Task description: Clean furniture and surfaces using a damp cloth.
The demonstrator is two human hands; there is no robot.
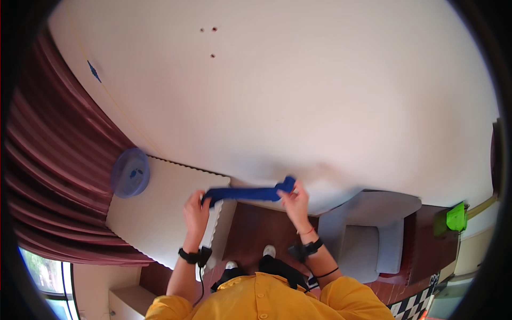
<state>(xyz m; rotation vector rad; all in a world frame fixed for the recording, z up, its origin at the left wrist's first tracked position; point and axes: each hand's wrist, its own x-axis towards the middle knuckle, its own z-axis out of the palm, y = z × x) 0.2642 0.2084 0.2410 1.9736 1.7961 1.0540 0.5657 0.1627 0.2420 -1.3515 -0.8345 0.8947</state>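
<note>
A long blue piece of cloth, much like a sock in shape, is stretched sideways in front of me between both hands. My left hand pinches its darker left end, which folds downward at the fingers. My right hand grips it near the right end, where the cloth bends up past the fingertips. The cloth is held in the air, and its left part overlaps the edge of the white table in view. Black straps with small devices sit on both wrists.
A translucent blue basin with blue marks on its bottom stands at the table's far left corner, beside dark red curtains. A pale wall rises ahead. To the right are a grey armchair and a bright green bin.
</note>
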